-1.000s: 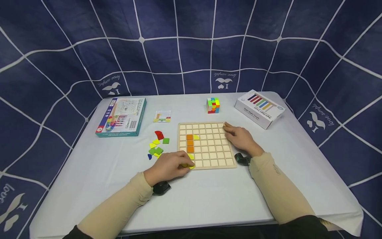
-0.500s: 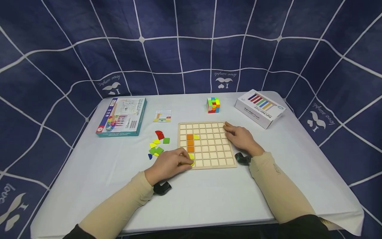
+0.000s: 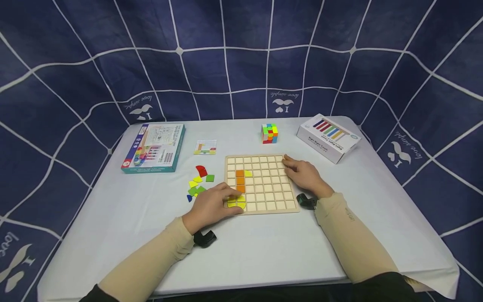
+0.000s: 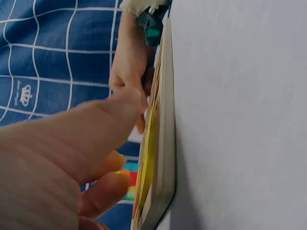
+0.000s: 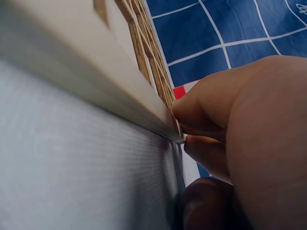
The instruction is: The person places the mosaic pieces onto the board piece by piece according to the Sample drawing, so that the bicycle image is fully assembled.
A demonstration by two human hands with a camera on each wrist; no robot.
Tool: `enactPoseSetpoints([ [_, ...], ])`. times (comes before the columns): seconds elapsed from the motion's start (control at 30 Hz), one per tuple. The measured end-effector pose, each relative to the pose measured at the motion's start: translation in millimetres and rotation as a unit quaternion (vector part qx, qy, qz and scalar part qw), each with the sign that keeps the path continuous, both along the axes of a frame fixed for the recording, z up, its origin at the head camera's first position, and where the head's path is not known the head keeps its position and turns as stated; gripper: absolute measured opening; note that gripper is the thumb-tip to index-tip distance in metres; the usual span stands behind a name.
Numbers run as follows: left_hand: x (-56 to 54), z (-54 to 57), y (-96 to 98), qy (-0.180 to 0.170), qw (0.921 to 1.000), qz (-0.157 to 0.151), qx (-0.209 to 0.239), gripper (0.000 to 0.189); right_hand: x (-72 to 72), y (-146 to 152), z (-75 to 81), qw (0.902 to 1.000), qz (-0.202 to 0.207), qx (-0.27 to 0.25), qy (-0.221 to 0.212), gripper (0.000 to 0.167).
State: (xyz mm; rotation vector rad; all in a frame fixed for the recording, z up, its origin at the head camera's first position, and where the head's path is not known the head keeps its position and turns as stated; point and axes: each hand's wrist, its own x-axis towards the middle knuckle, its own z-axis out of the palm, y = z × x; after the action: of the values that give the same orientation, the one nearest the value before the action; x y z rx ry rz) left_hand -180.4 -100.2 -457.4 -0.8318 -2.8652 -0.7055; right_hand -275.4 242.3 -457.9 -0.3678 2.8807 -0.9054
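Note:
A pale wooden grid board lies mid-table. Yellow tiles with rounded outer edges form a round patch in its near left corner. My left hand is spread over that corner, thumb apart from the fingers and nothing between them. In the left wrist view the thumb hangs over the board's edge beside a yellow tile. Orange square tiles make a column above, with a yellow quarter-round tile beside its top. My right hand grips the board's far right corner, thumb and fingertips at its edge.
Loose red, yellow, green and blue tiles lie left of the board. Behind them is a pattern card. A teal-edged box is at back left, a puzzle cube at the back, a white box at back right.
My left hand has let go of a yellow tile at the board's near left corner. Its fingers have spread and drawn back left, uncovering the round yellow patch. The right hand stays put.

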Motion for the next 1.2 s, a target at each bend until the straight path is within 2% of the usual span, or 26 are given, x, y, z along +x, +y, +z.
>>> enactPoseSetpoints([
  [0.1, 0.2, -0.2, -2.8, -0.001, 0.9999, 0.013, 0.003, 0.039, -0.3, -0.9, 0.2, 1.0, 0.002, 0.001, 0.002, 0.049],
  [0.33, -1.0, -1.2, -4.5, 0.003, 0.9998, 0.008, 0.019, 0.014, -1.2, -0.8, 0.2, 1.0, 0.006, 0.003, 0.0, 0.049],
  [0.5, -1.1, -2.1, -2.1, 0.0, 0.9998, 0.013, 0.018, 0.011, -1.0, 0.3, -0.6, 1.0, 0.004, 0.005, 0.0, 0.049],
  [0.7, -0.3, -0.6, -3.9, 0.017, 0.9992, 0.014, 0.033, 0.012, -0.4, 1.7, -5.1, 1.0, 0.002, -0.001, -0.006, 0.049],
  [0.8, -4.8, 3.8, -13.7, 0.04, 0.9963, 0.055, 0.052, 0.015, 0.6, 1.4, -5.8, 1.0, 0.004, -0.002, -0.008, 0.049],
  [0.9, -13.1, 9.6, -28.3, 0.061, 0.9871, 0.133, 0.063, 0.016, 0.3, 1.8, -4.4, 1.0, 0.005, -0.002, -0.003, 0.049],
  [1.0, -22.0, 12.4, -41.5, 0.051, 0.9788, 0.192, 0.051, 0.019, -1.3, 2.8, -3.2, 1.0, 0.004, 0.002, 0.004, 0.049],
  [1.1, -27.7, 10.7, -48.6, 0.023, 0.9785, 0.203, 0.028, 0.028, -2.2, 3.2, -2.4, 1.0, 0.004, 0.002, 0.0, 0.049],
  [1.2, -29.3, 7.8, -50.1, 0.008, 0.9833, 0.182, 0.005, 0.039, -2.6, 3.0, -2.3, 1.0, 0.007, 0.004, -0.005, 0.049],
])
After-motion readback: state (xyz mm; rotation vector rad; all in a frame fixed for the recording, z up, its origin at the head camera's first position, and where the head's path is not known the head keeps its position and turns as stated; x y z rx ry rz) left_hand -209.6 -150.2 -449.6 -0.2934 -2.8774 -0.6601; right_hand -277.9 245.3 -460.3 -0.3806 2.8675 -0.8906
